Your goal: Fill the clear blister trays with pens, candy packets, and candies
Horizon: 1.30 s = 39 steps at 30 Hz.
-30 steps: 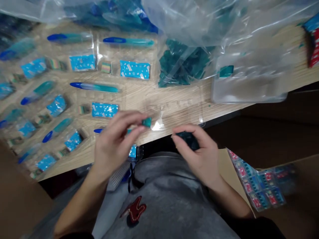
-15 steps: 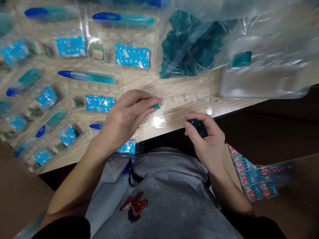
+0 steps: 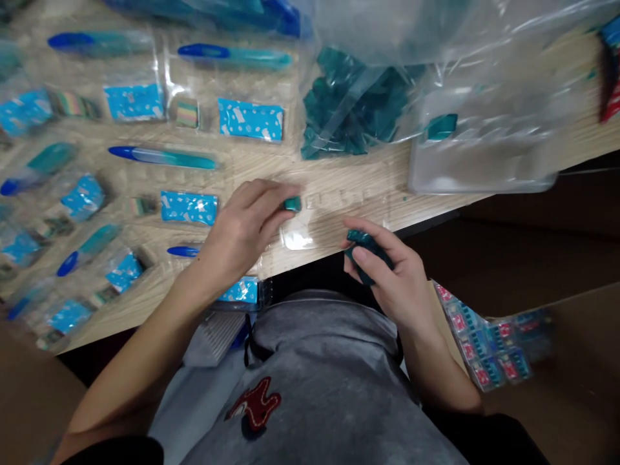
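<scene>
My left hand (image 3: pixel 249 223) is closed in a pinch, with a small teal block (image 3: pixel 292 204) at its fingertips. That block is at the left end of a row of small moulded pockets in a clear plastic tray (image 3: pixel 334 223) near the table edge. Whether it is seated in a pocket I cannot tell. To the right, just off the table edge, my right hand (image 3: pixel 394 271) is curled around several dark teal pieces (image 3: pixel 365 248). Its thumb presses on them, and the palm hides part of the bunch.
A clear bag of teal pieces (image 3: pixel 358 110) lies behind the tray. At right, a translucent lid or tray (image 3: pixel 484 171) has one teal piece (image 3: pixel 442 126) on it. Clear trays with pens (image 3: pixel 162 157) and blue packets (image 3: pixel 188 206) cover the left. Printed packs (image 3: pixel 484 349) lie lower right.
The teal block at my left fingertips now shows more fully. My right fingers have shifted, and more of the teal pieces in that hand is exposed. The whole view has shifted slightly.
</scene>
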Tool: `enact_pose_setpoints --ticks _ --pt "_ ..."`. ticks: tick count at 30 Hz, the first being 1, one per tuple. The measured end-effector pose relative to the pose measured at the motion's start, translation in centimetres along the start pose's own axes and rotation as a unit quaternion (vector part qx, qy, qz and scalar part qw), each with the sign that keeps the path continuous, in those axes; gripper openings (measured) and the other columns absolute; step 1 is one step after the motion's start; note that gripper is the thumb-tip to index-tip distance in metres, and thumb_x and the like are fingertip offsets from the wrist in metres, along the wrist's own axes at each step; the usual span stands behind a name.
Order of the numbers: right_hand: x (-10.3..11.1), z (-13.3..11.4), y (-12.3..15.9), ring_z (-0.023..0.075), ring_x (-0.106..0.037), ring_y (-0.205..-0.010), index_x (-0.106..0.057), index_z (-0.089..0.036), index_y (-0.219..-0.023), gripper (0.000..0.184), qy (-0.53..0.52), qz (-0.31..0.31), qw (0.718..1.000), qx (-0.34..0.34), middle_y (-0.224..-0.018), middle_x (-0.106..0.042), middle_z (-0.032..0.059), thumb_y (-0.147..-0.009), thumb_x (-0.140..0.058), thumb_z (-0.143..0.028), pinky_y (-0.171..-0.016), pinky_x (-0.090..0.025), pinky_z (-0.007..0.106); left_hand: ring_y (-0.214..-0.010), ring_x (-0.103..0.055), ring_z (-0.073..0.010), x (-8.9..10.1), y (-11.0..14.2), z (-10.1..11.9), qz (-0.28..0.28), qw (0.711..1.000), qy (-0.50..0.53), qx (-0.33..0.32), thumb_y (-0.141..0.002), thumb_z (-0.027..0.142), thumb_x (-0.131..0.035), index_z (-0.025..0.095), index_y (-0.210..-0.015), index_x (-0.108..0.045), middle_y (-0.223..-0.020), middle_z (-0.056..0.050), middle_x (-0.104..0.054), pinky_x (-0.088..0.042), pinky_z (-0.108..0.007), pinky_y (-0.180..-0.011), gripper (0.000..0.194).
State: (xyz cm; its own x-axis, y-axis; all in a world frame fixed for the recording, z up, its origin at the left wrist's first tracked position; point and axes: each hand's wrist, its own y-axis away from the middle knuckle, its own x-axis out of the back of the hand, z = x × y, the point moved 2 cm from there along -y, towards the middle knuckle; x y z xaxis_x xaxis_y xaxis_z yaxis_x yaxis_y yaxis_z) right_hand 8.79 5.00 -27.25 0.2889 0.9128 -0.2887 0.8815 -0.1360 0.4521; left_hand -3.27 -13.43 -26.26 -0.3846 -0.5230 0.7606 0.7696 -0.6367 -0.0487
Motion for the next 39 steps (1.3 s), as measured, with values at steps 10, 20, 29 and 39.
enact_pose_setpoints --ticks 10,20,29,39 --pt "-1.4 -2.3 1.4 0.0159 -0.066 -0.107 -0.059 -0.029 -0.135 0.042 0.083 -0.08 0.99 0.076 -0.132 -0.064 0.0014 -0.093 -0.062 -0.027 -0.088 -0.057 0.029 -0.102 -0.065 -0.0165 1.1 1.4 7.7 -0.049 0.993 0.109 -0.022 -0.091 0.017 -0.064 0.024 -0.113 -0.067 -0.108 -0.004 -0.067 -0.054 -0.029 -0.089 0.023" --pt "-1.6 -3.2 1.9 0.0136 -0.067 -0.092 -0.069 -0.026 -0.107 0.016 0.105 -0.079 0.98 0.149 -0.101 -0.072 -0.0012 -0.091 -0.067 -0.024 -0.087 -0.054 0.027 -0.083 -0.07 -0.0139 1.2 1.9 7.3 -0.024 0.952 0.298 0.071 -0.092 0.025 -0.066 0.022 -0.09 -0.061 -0.085 -0.001 -0.069 -0.058 -0.025 -0.074 0.006" --pt "-1.6 -2.8 1.5 0.0081 -0.061 -0.074 -0.06 -0.021 -0.085 0.015 0.103 -0.082 0.98 0.153 -0.081 -0.064 -0.0054 -0.081 -0.072 -0.013 -0.07 -0.049 0.017 -0.085 -0.065 -0.0118 0.9 2.3 7.7 -0.023 0.949 0.308 0.065 -0.088 0.017 -0.068 0.02 -0.087 -0.06 -0.087 -0.001 -0.066 -0.055 -0.022 -0.076 0.009" --pt "-1.7 -1.8 0.2 0.0073 -0.055 -0.067 -0.065 -0.02 -0.087 0.004 0.079 -0.042 0.995 0.053 -0.077 -0.062 -0.0044 -0.085 -0.068 -0.021 -0.065 -0.045 0.019 -0.079 -0.061 -0.0119 0.6 1.5 5.9 -0.043 0.982 0.171 0.069 -0.089 0.018 -0.064 0.022 -0.097 -0.066 -0.084 0.002 -0.067 -0.049 -0.023 -0.07 0.009"
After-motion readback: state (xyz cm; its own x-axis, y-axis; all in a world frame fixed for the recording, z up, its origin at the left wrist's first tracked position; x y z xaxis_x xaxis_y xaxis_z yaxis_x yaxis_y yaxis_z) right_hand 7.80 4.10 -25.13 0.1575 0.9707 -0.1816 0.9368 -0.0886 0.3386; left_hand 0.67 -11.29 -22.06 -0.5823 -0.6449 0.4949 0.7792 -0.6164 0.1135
